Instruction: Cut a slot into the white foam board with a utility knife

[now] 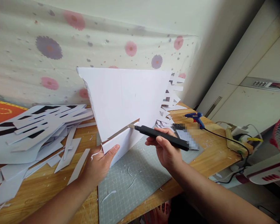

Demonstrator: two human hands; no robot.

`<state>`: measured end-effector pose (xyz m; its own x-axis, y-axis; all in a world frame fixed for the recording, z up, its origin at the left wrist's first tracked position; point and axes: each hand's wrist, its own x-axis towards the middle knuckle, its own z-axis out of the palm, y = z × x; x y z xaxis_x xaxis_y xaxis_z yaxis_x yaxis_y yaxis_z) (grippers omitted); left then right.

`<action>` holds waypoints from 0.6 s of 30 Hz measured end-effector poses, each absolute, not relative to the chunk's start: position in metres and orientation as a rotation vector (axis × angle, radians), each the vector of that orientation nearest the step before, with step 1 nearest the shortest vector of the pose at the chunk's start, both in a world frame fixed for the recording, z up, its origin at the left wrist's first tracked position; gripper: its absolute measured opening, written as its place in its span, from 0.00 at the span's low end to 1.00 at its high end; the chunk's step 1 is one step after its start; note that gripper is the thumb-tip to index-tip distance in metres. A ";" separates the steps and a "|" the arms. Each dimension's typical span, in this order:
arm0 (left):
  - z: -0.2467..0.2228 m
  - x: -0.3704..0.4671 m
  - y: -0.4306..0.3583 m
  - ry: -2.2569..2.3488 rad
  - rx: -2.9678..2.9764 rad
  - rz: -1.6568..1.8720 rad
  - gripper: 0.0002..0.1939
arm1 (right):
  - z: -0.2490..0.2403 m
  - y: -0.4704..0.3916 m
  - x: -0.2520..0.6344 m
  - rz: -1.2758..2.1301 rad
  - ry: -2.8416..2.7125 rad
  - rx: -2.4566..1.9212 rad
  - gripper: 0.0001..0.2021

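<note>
A large white foam board (128,96) stands tilted above a grey cutting mat (130,186), with a long narrow slit across its lower part. My left hand (101,163) grips the board's lower left corner, thumb on the front face. My right hand (166,149) is closed around a black-handled cutter (163,136). The cutter's blade tip touches or lies very near the slit. Thin white shavings (108,196) lie on the mat.
White cut pieces (49,124) are heaped on the wooden table (46,193) at left. Behind the mat's right side are more white strips (174,88), a partly blurred phone (186,137), a blue glue gun (197,118) with its cord, and a power strip (234,141).
</note>
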<state>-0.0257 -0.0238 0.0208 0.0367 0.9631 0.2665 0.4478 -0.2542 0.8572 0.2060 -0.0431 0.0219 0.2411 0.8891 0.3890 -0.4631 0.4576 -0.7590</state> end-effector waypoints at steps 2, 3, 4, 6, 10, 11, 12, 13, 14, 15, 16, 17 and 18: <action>0.021 -0.026 -0.024 1.434 1.750 1.176 0.20 | 0.022 -0.042 0.207 0.984 -0.895 -0.563 0.13; 0.021 -0.026 -0.024 1.436 1.749 1.177 0.21 | 0.022 -0.041 0.207 0.984 -0.890 -0.566 0.13; 0.021 -0.025 -0.025 1.439 1.749 1.178 0.21 | 0.023 -0.041 0.206 0.986 -0.887 -0.567 0.13; 0.022 -0.025 -0.025 1.442 1.750 1.176 0.21 | 0.024 -0.041 0.205 0.991 -0.881 -0.561 0.12; 0.022 -0.026 -0.025 1.433 1.751 1.167 0.22 | 0.025 -0.040 0.205 0.997 -0.882 -0.551 0.12; 0.022 -0.026 -0.025 1.429 1.750 1.167 0.22 | 0.025 -0.039 0.206 0.991 -0.880 -0.554 0.12; 0.022 -0.026 -0.025 1.427 1.749 1.168 0.22 | 0.025 -0.038 0.208 0.982 -0.875 -0.559 0.12; 0.022 -0.026 -0.025 1.426 1.747 1.169 0.22 | 0.025 -0.038 0.210 0.973 -0.868 -0.564 0.12; 0.022 -0.026 -0.025 1.427 1.745 1.171 0.23 | 0.025 -0.037 0.212 0.966 -0.860 -0.567 0.12; 0.022 -0.026 -0.024 1.428 1.745 1.170 0.23 | 0.024 -0.036 0.213 0.963 -0.853 -0.570 0.12; 0.022 -0.026 -0.024 1.428 1.746 1.172 0.22 | 0.024 -0.036 0.215 0.964 -0.849 -0.571 0.11; 0.022 -0.026 -0.024 1.426 1.749 1.171 0.22 | 0.025 -0.035 0.215 0.969 -0.849 -0.570 0.11; 0.023 -0.026 -0.025 1.423 1.753 1.172 0.22 | 0.025 -0.035 0.215 0.977 -0.850 -0.566 0.11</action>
<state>-0.0259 -0.0246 0.0225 0.0408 0.9634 0.2648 0.4447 -0.2549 0.8587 0.2154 -0.0353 0.0247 0.2919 0.8857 0.3610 -0.4798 0.4621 -0.7459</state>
